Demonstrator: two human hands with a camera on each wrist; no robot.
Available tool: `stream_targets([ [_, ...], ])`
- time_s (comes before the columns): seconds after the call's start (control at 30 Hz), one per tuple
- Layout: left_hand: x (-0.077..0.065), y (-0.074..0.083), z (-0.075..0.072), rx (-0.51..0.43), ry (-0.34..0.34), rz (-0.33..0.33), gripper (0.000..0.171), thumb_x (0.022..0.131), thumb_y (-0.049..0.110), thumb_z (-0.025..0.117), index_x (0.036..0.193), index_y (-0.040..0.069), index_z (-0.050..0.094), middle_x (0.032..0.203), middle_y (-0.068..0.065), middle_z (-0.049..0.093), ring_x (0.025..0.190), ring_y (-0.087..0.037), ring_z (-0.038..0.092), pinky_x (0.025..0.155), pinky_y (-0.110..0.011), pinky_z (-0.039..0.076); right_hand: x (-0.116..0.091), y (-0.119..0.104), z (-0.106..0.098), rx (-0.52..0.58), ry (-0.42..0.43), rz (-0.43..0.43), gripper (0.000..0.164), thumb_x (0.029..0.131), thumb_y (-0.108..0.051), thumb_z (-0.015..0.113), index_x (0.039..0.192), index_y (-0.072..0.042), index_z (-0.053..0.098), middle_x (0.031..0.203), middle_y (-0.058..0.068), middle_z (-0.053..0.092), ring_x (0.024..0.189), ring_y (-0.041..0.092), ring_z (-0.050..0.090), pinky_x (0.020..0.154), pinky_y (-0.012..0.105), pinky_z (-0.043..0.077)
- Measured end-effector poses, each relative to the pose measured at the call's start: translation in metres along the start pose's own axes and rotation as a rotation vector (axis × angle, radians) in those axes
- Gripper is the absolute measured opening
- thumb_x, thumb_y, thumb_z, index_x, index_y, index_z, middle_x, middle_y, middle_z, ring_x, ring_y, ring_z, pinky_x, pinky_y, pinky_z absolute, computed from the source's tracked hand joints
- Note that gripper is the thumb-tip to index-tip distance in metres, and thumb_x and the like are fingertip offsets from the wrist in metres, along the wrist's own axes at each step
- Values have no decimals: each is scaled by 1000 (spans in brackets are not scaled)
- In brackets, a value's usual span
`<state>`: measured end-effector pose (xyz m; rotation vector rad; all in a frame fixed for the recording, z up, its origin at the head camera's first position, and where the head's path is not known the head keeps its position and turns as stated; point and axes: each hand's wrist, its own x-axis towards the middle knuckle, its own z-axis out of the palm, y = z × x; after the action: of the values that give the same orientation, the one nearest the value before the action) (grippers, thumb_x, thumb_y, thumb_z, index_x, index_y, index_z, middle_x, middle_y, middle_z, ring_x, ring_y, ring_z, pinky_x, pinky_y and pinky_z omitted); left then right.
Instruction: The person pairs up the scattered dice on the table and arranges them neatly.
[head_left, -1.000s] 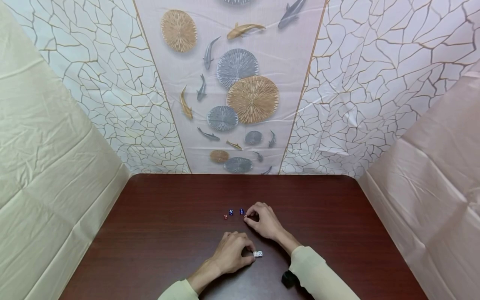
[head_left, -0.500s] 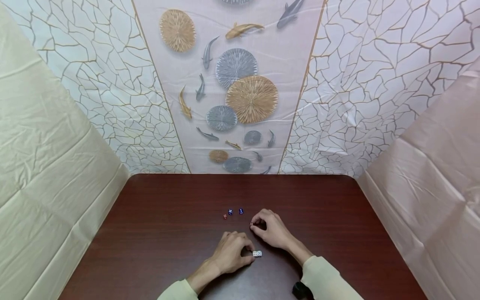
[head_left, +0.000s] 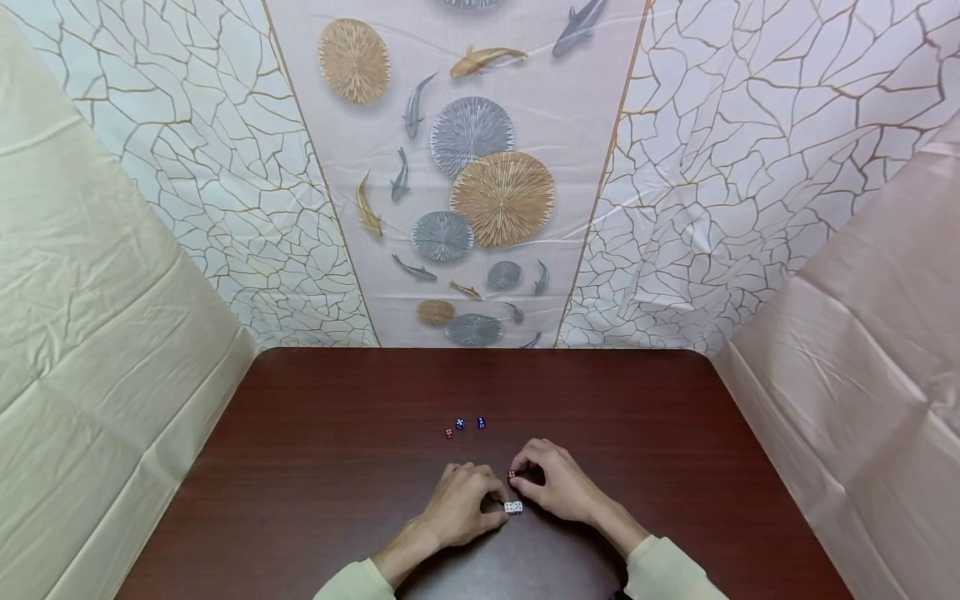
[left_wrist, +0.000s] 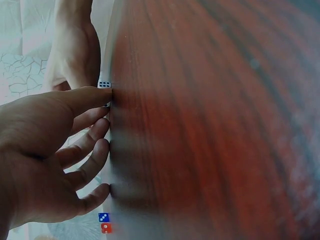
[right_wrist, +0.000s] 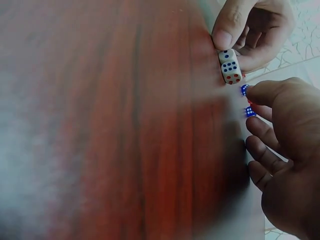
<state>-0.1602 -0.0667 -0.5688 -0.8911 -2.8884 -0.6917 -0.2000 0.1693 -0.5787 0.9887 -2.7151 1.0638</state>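
Two white dice [head_left: 513, 507] sit side by side on the dark wooden table [head_left: 337, 467]. My left hand [head_left: 465, 504] holds the nearer one between thumb and index finger, the other fingers resting curved at the tabletop. Just beyond, to the right, my right hand [head_left: 558, 483] pinches a small red die [head_left: 512, 474] with thumb and index finger. That red die is mostly hidden by fingers in the right wrist view, where the white dice [right_wrist: 230, 67] show blue and red pips.
Farther back on the table lie two blue dice, one left [head_left: 460, 424] and one right [head_left: 481, 422]. Another red die [head_left: 448, 433] lies close to the left blue one. Patterned cloth [head_left: 480, 275] hangs behind the table, with plain cloth at both sides.
My right hand has drawn the red die away from the right blue die, back toward me and slightly right, close to the white dice. My left hand stays in place.
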Motion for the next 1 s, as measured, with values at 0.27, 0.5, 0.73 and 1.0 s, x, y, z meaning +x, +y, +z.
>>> stream_targets([
  [0.27,0,0,0,-4,-5,0,13,90,33,94,100,31,88,96,19,75,93,1,61,91,-33,45,-8,-1,-1,6,-20,-5,12,100,-15,86,108,-20,78,106,-8,74,99,12,66,89,31,55],
  [0.5,0,0,0,10,-1,4,12,90,34,94,100,31,87,95,19,75,91,1,60,91,-33,45,-11,0,-1,1,-11,-23,13,99,-14,86,108,-18,79,105,-6,75,98,10,65,87,29,55],
  [0.73,0,0,0,10,-4,3,12,90,34,95,100,31,87,95,19,75,92,1,60,92,-33,45,-11,-1,0,-8,-8,-27,12,98,-14,87,107,-17,79,104,-6,75,97,11,65,86,28,55],
  [1.0,0,-1,0,1,-6,2,12,91,34,94,100,31,88,95,19,75,93,1,61,92,-33,45,-12,0,2,-31,-16,-14,11,99,-16,87,107,-19,79,105,-7,74,99,10,64,88,28,52],
])
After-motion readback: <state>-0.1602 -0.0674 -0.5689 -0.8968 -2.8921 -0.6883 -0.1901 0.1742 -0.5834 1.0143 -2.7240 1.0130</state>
